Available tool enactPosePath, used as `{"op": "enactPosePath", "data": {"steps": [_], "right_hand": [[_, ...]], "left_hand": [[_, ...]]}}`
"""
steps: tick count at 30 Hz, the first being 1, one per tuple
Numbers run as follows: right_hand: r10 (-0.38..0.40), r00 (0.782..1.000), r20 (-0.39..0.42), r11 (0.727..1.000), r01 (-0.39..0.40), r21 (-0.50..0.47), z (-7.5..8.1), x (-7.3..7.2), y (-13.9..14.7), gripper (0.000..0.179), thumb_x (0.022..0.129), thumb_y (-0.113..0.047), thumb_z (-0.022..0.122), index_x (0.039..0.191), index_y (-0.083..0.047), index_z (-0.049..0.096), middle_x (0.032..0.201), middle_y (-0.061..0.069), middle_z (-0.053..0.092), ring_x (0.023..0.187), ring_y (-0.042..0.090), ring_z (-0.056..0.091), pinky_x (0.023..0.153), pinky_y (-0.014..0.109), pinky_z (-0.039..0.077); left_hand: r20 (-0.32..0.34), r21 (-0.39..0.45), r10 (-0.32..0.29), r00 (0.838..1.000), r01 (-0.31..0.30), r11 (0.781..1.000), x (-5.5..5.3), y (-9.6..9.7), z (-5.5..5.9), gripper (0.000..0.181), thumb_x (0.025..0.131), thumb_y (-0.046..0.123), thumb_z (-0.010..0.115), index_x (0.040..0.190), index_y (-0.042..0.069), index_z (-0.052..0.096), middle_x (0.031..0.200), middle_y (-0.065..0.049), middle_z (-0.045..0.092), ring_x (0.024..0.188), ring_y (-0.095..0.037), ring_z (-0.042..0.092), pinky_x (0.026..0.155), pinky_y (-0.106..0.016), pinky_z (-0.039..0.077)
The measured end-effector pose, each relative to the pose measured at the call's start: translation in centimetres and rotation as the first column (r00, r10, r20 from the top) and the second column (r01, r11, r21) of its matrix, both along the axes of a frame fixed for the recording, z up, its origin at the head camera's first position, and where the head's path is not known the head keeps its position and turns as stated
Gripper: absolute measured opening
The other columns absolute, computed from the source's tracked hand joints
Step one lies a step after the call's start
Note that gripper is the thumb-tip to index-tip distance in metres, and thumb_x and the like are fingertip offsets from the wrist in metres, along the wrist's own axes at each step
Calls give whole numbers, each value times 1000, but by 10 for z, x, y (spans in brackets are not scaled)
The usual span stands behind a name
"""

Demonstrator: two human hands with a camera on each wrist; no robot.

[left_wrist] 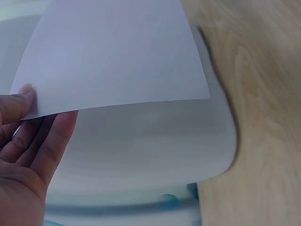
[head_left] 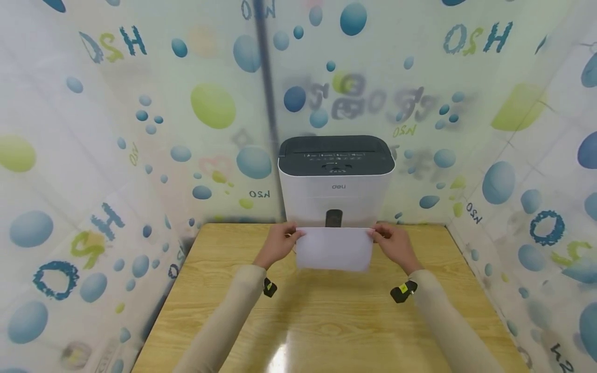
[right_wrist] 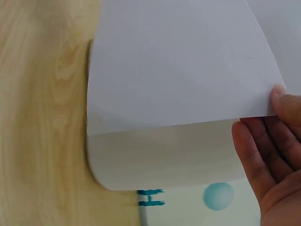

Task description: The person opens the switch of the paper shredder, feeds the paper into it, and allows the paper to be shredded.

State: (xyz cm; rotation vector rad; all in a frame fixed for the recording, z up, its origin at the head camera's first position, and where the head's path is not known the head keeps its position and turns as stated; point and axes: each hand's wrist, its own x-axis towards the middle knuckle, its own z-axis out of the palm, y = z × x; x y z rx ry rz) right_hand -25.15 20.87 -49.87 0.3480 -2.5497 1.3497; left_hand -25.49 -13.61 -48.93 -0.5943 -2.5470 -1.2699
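A blank white sheet of paper (head_left: 333, 249) is stretched between both hands in front of a paper shredder (head_left: 336, 194). My left hand (head_left: 279, 242) pinches the sheet's upper left corner, thumb on top and fingers beneath. At the upper right corner my right hand (head_left: 394, 243) pinches it the same way. In the left wrist view the paper (left_wrist: 117, 56) slants across the shredder's white body (left_wrist: 150, 146). The right wrist view has the paper (right_wrist: 178, 66) held by its corner, the right hand's fingers (right_wrist: 254, 155) loosely spread under it. The shredder's lower front is hidden behind the paper.
The shredder stands upright at the back of a wooden table (head_left: 336, 321), its dark top (head_left: 336, 155) close to the patterned wall covering (head_left: 224, 145). Side walls with the same print flank the table. Small black cameras (head_left: 403, 291) are strapped to both wrists.
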Motion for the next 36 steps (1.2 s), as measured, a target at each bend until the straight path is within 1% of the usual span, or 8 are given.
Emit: {"op": "enactPosePath", "data": {"steps": [3,8,12,18,24,28,34,36], "right_hand": [[6,1000,-29,1000,-6,6,12,-4,0,23,99,-31,71,102,-9,77,94,11,78,81,19,70,67,23,53],[19,997,-70,1000,-19,6,33,-6,-3,23,98,-31,72,102,-9,77,94,12,78,79,19,69,65,22,52],[24,994,-106,1000,-24,-4,53,-8,-5,23,97,-31,73,101,-8,78,92,12,77,76,18,67,65,20,53],[17,991,-135,1000,-15,15,80,-11,-7,25,97,-33,72,101,-10,77,92,11,77,79,27,67,65,19,51],[5,985,-171,1000,-1,25,104,-13,-8,27,98,-36,70,102,-10,77,94,12,78,79,12,68,69,15,52],[12,981,-191,1000,-11,5,119,-14,-6,27,98,-35,70,103,-10,77,94,12,78,77,9,67,68,15,51],[-16,977,-215,1000,19,11,141,-16,-3,29,99,-38,69,104,-11,78,93,14,78,78,15,69,66,18,48],[-33,977,-211,999,38,18,149,-16,-3,32,99,-41,68,105,-11,78,93,13,78,81,22,70,66,20,48]], "left_hand": [[-25,14,-6,1000,6,1000,-4,-1,10,12,98,15,70,92,6,73,82,-7,73,74,-12,65,73,-34,60],[-36,18,1,999,0,1000,-8,-5,27,12,99,17,69,92,8,72,79,-5,70,70,-11,61,67,-28,56],[-92,17,1,996,1,1000,-11,-7,43,11,98,18,71,91,9,72,75,-5,69,65,-10,60,63,-26,54],[-166,7,24,986,-23,1000,-15,-8,67,11,97,19,72,92,9,73,76,-5,69,69,-12,62,68,-28,57],[-207,22,25,978,-21,1000,-15,-9,93,11,97,18,73,94,7,73,76,-8,69,74,-17,67,68,-32,58],[-226,24,23,974,-19,1000,-17,-8,108,10,97,18,72,96,8,74,75,-7,68,74,-16,68,68,-31,59],[-268,23,16,963,-10,1000,-21,-5,131,12,99,19,70,101,9,76,78,-8,72,73,-16,68,69,-33,60],[-283,23,12,959,-6,1000,-21,-3,139,12,99,19,70,100,8,76,80,-9,73,76,-18,71,69,-34,60]]}}
